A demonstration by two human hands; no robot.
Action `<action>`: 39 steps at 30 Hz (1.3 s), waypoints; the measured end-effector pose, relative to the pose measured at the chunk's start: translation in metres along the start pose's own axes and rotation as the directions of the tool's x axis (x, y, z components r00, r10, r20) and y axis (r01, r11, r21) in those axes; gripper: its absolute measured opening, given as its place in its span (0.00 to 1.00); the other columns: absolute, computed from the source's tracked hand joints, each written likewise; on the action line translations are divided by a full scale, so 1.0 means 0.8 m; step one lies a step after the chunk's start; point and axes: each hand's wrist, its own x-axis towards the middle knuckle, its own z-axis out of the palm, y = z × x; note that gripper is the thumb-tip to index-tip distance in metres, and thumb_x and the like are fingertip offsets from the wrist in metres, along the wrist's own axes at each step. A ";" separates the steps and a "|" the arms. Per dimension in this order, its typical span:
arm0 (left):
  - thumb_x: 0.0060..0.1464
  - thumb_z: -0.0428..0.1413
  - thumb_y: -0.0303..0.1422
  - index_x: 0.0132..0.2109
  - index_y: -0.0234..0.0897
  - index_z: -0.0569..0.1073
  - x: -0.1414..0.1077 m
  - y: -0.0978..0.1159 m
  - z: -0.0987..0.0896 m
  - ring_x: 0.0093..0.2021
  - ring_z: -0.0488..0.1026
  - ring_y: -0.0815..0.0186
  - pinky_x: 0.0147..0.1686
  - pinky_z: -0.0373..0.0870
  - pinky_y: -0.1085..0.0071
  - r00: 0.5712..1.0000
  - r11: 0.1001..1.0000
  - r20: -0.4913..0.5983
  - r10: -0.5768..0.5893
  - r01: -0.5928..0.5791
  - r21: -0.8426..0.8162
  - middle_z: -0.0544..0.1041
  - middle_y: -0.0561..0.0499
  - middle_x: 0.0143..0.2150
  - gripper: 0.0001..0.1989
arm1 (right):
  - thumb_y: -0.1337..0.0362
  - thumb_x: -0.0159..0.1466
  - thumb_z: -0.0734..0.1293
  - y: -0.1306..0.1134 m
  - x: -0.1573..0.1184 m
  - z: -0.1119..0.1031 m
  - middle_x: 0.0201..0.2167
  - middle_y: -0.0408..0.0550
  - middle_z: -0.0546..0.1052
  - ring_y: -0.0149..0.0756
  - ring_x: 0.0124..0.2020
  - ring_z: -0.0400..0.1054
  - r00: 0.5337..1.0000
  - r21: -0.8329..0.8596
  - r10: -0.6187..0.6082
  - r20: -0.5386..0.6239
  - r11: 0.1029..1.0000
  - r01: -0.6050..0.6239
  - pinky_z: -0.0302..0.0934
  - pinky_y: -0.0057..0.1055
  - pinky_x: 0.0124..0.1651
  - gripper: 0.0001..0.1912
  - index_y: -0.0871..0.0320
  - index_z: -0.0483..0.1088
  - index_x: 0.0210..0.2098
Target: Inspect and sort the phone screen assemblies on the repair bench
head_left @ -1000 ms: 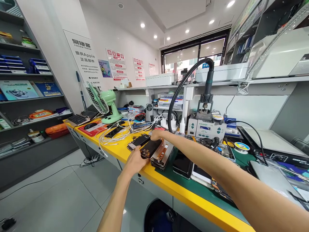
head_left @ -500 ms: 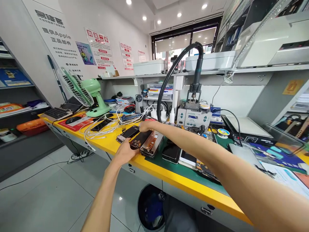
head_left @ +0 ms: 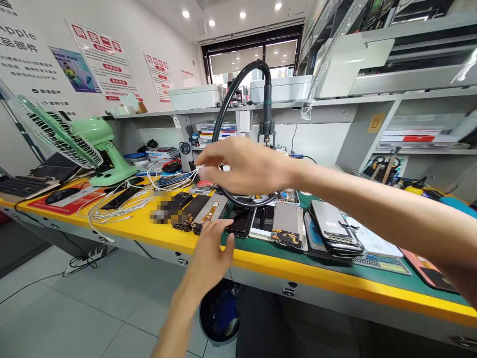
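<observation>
A row of phone screens and parts lies along the bench's front. My left hand [head_left: 212, 251] is near the front edge, fingers apart and holding nothing, just before a stack with an orange flex cable [head_left: 210, 211] and a black phone [head_left: 240, 222]. Raised above the row, my right hand [head_left: 242, 166] has its fingers curved and apart, with nothing seen in it. Left of the flex-cable stack lies a dark screen stack [head_left: 192, 211]. A white-framed phone [head_left: 263, 221], a grey screen panel [head_left: 288, 223] and a pile of silver-backed parts [head_left: 333, 228] lie further right.
A black hose [head_left: 223, 109] arches behind my right hand. A green fan [head_left: 112, 161], white cables [head_left: 108, 211] and a black mouse [head_left: 62, 195] are at the left. Below the yellow bench edge [head_left: 320, 278] stands a black bin [head_left: 219, 318].
The view has turned to the right. Both hands have come off the phone parts at the left; my right hand has risen and my left hand has drawn back, its fingers now apart.
</observation>
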 end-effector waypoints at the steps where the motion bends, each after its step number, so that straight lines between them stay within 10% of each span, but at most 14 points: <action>1: 0.62 0.48 0.34 0.56 0.36 0.72 0.006 0.007 0.018 0.56 0.70 0.56 0.57 0.67 0.57 0.997 0.996 0.024 0.068 -0.069 0.047 0.75 0.41 0.55 0.18 | 0.69 0.66 0.63 -0.005 -0.021 -0.019 0.39 0.51 0.80 0.37 0.40 0.72 0.998 -0.015 0.004 -0.067 1.000 -0.005 0.63 0.34 0.45 0.13 0.68 0.76 0.45; 7: 0.65 0.44 0.36 0.59 0.27 0.71 0.037 0.004 0.094 0.65 0.60 0.45 0.62 0.58 0.47 0.993 0.929 0.118 0.022 -0.064 0.364 0.68 0.35 0.63 0.23 | 0.56 0.66 0.66 -0.029 -0.180 -0.079 0.43 0.42 0.81 0.38 0.41 0.75 0.914 -0.126 0.247 -0.320 0.946 -0.300 0.70 0.30 0.40 0.14 0.52 0.77 0.48; 12: 0.66 0.44 0.36 0.59 0.33 0.72 0.033 -0.004 0.106 0.63 0.60 0.45 0.58 0.63 0.45 0.996 0.931 0.086 0.016 -0.046 0.362 0.69 0.41 0.64 0.21 | 0.49 0.61 0.70 -0.022 -0.317 -0.067 0.34 0.44 0.81 0.39 0.28 0.75 0.675 0.088 0.585 -0.450 0.781 -0.618 0.65 0.25 0.16 0.18 0.43 0.76 0.50; 17: 0.65 0.46 0.34 0.55 0.35 0.75 0.033 -0.012 0.109 0.61 0.62 0.50 0.60 0.62 0.49 0.994 0.948 0.045 0.097 -0.106 0.299 0.72 0.42 0.60 0.18 | 0.43 0.57 0.69 0.003 -0.387 -0.026 0.44 0.44 0.82 0.52 0.49 0.75 0.423 0.300 0.782 -0.457 0.583 -0.755 0.75 0.40 0.47 0.15 0.40 0.81 0.38; 22: 0.65 0.46 0.34 0.55 0.35 0.74 0.033 -0.014 0.114 0.61 0.63 0.50 0.61 0.61 0.48 0.995 0.961 0.055 0.079 -0.090 0.262 0.70 0.40 0.61 0.18 | 0.41 0.56 0.69 0.008 -0.422 0.013 0.44 0.47 0.82 0.58 0.55 0.71 0.195 0.447 0.862 -0.468 0.422 -0.789 0.70 0.47 0.53 0.15 0.38 0.82 0.35; 33: 0.63 0.48 0.36 0.54 0.37 0.74 0.027 -0.008 0.118 0.63 0.63 0.48 0.61 0.61 0.49 0.999 0.974 0.005 0.034 -0.034 0.225 0.70 0.40 0.61 0.18 | 0.54 0.63 0.70 0.010 -0.448 0.079 0.33 0.48 0.80 0.42 0.35 0.74 0.174 0.690 0.877 -0.448 0.463 -0.557 0.72 0.31 0.39 0.09 0.50 0.78 0.39; 37: 0.60 0.52 0.33 0.54 0.35 0.72 0.012 0.027 0.120 0.65 0.62 0.50 0.65 0.57 0.49 0.961 0.972 -0.199 0.193 -0.160 0.171 0.72 0.39 0.57 0.16 | 0.56 0.64 0.69 0.006 -0.441 0.101 0.20 0.44 0.73 0.36 0.22 0.67 0.214 0.672 0.848 -0.485 0.518 -0.529 0.65 0.29 0.27 0.08 0.52 0.78 0.34; 39: 0.59 0.53 0.33 0.56 0.37 0.70 0.004 0.049 0.125 0.65 0.62 0.52 0.67 0.55 0.48 0.950 0.949 -0.094 0.298 -0.285 0.136 0.72 0.41 0.58 0.19 | 0.57 0.64 0.69 0.006 -0.436 0.111 0.19 0.44 0.73 0.35 0.21 0.66 0.221 0.625 0.834 -0.505 0.530 -0.573 0.63 0.29 0.24 0.09 0.53 0.78 0.31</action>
